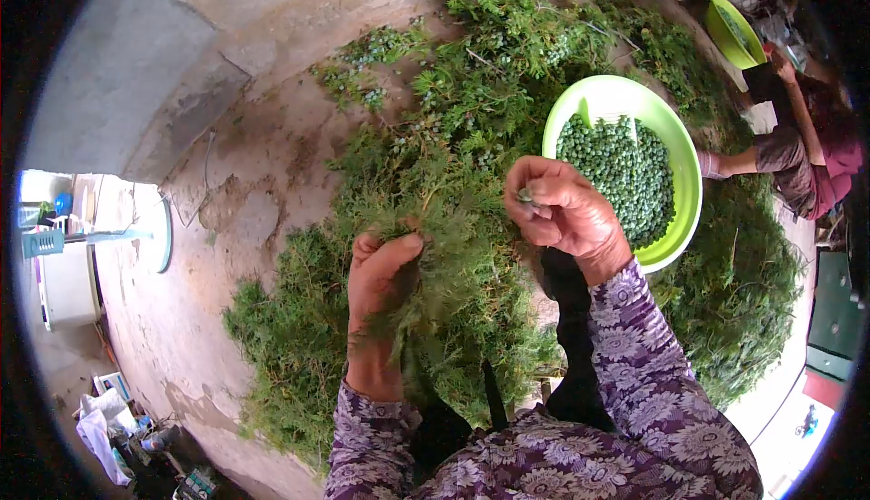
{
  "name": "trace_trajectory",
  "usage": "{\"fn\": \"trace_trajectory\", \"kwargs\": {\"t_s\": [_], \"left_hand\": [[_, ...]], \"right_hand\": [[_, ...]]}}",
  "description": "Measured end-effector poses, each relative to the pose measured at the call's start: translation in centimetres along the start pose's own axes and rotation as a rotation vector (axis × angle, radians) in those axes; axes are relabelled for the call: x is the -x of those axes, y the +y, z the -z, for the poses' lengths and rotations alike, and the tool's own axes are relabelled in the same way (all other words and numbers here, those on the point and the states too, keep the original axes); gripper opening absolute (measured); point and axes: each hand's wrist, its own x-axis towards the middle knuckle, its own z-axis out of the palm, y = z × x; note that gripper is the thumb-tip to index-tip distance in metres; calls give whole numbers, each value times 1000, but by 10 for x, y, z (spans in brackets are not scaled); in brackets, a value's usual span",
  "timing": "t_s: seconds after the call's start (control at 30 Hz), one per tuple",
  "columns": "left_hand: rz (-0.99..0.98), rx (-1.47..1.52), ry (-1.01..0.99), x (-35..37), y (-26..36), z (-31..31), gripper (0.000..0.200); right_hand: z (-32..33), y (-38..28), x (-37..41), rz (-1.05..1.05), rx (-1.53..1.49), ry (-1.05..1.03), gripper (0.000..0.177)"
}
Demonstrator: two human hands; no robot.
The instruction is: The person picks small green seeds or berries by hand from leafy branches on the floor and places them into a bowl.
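Note:
My left hand [382, 274] is closed, thumb pressed to fingers, around the stem of a feathery evergreen sprig [444, 246]. The sprig spreads to the right across my lap, partly blurred. My right hand [566, 210] pinches a small green berry [525, 196] between thumb and fingertips; whether more lie in the curled fingers is hidden. Just behind that hand stands a lime-green basin [686, 192], its lower left covered by my wrist. Many round, blue-green berries [625, 169] fill much of it.
Heaped evergreen branches [489, 83], some bearing berries, cover the ground ahead and around me. Another person [807, 147] sits at the right near a second green basin [716, 24]. A concrete block [118, 65] stands upper left, a pedestal fan [161, 233] at far left.

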Motion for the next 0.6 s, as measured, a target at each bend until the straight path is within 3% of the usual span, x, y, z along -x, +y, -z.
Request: {"fn": "trace_trajectory", "kwargs": {"t_s": [0.07, 0.1, 0.17, 0.23, 0.5, 0.6], "left_hand": [[-19, 37, -104, -7, -6, 13, 25], [-18, 37, -105, -10, -10, 16, 25], [26, 122, -257, -12, -14, 16, 30], [62, 128, -258, -7, -13, 7, 32], [181, 135, -317, -6, -14, -3, 36], [242, 39, -253, -4, -15, -3, 32]], "right_hand": [[-3, -1, -1, -9, 108, 86, 15], [-6, 4, -5, -29, 148, 115, 26], [-11, 8, -10, -60, 207, 115, 30], [-9, 13, -14, -117, 293, 74, 39], [-18, 17, -16, -64, 349, 28, 33], [-10, 19, -17, -144, 318, 88, 32]]}}
